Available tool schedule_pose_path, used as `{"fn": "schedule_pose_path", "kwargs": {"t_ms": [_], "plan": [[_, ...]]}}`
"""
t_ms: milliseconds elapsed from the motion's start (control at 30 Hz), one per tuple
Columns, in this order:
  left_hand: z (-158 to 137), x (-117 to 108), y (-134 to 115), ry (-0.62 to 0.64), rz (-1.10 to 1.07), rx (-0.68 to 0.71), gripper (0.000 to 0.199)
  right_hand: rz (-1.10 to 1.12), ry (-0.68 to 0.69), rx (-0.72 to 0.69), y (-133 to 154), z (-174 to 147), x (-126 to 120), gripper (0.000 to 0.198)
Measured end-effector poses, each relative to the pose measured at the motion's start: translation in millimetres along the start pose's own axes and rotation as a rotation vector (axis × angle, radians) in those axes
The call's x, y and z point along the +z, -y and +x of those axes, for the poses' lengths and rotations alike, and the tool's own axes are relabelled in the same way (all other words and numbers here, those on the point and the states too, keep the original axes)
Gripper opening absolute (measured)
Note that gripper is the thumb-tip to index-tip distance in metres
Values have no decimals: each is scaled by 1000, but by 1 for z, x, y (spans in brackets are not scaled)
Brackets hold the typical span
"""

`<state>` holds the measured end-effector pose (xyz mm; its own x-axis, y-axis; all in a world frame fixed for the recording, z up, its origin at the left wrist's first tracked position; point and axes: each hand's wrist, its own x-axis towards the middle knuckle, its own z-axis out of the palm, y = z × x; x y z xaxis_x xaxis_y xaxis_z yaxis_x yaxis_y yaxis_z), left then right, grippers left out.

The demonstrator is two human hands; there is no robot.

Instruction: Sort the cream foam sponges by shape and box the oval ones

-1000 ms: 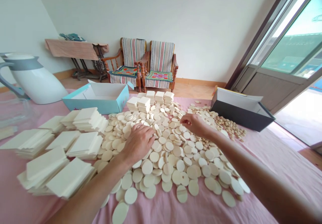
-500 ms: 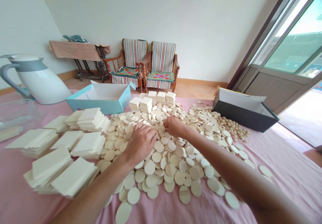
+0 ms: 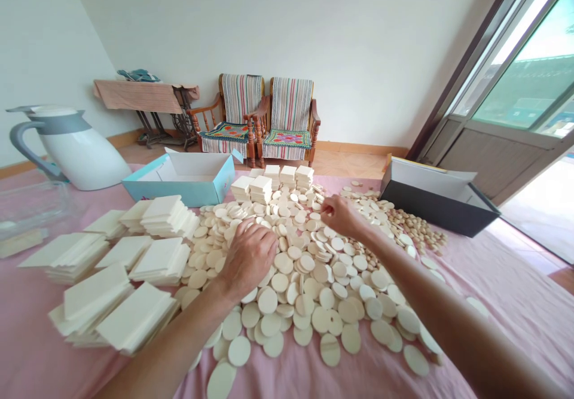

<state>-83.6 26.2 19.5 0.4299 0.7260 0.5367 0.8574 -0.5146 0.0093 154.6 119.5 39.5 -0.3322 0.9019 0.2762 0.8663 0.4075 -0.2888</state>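
A wide heap of pale round wooden discs is spread before me. Over its left middle part rests my left hand, back upward, with the fingers curled together and their tips hidden; whatever they hold cannot be made out. My right hand is above the far right part of the heap, thumb and fingers pinched together. Anything in that pinch is too small or hidden to name. Left of the heap are stacks of square wooden pieces, with smaller square stacks behind it.
A light blue open box stands behind the left stacks, near a white jug and a clear plastic container. At right is a black open box beside small wooden pieces. Pink cloth lies underneath.
My right hand has moved right, away from my left hand, and stays pinched. My left hand has hardly moved. The view has shifted slightly.
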Motion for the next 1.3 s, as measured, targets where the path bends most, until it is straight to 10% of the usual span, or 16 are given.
{"fn": "schedule_pose_path", "kwargs": {"t_ms": [267, 400, 567, 867, 1300], "plan": [[0, 2, 0, 33, -11, -8, 25, -289, -121, 534, -178, -60, -46, 14], [1, 4, 0, 28, -20, -12, 25, -337, -114, 610, -220, -79, -43, 15], [1, 3, 0, 20, -28, -13, 25, -316, -218, 469, -174, -50, -32, 27], [-3, 4, 1, -27, -59, -8, 24, -58, 81, -84, -30, 51, 26, 24], [-3, 4, 1, -33, -79, 6, 24, -206, 345, -104, -1, 61, 48, 24]]}}
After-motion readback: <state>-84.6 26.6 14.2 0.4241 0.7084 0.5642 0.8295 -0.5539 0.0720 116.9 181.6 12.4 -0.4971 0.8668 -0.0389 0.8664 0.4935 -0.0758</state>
